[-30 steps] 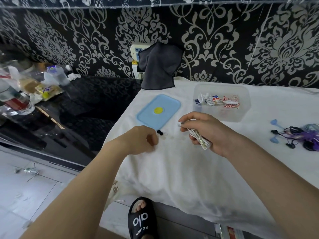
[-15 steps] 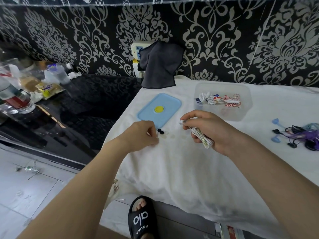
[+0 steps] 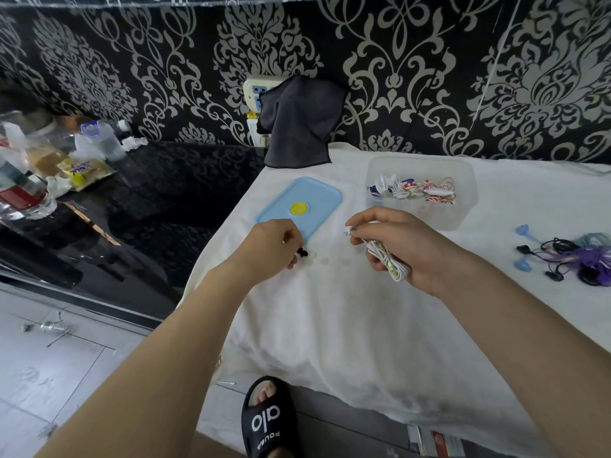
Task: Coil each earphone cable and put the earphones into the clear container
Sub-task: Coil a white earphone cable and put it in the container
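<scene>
Right hand [image 3: 400, 249] clenched round a coiled white earphone cable [image 3: 386, 261], bundle sitting in the palm, fingertips pinching one end. Left hand [image 3: 269, 246] down on the white cloth [image 3: 347, 325], fingers curled at a small black piece [image 3: 302, 252], probably an ear tip; can't tell if it's actually pinched. Clear container [image 3: 463, 206] at 1 o'clock from the right hand, holding white and red-white earphones [image 3: 413, 190]. Blue lid [image 3: 317, 200] lies flat at 12 o'clock from the left hand. Tangled black-purple earphones [image 3: 575, 259] at 3 o'clock, well apart.
</scene>
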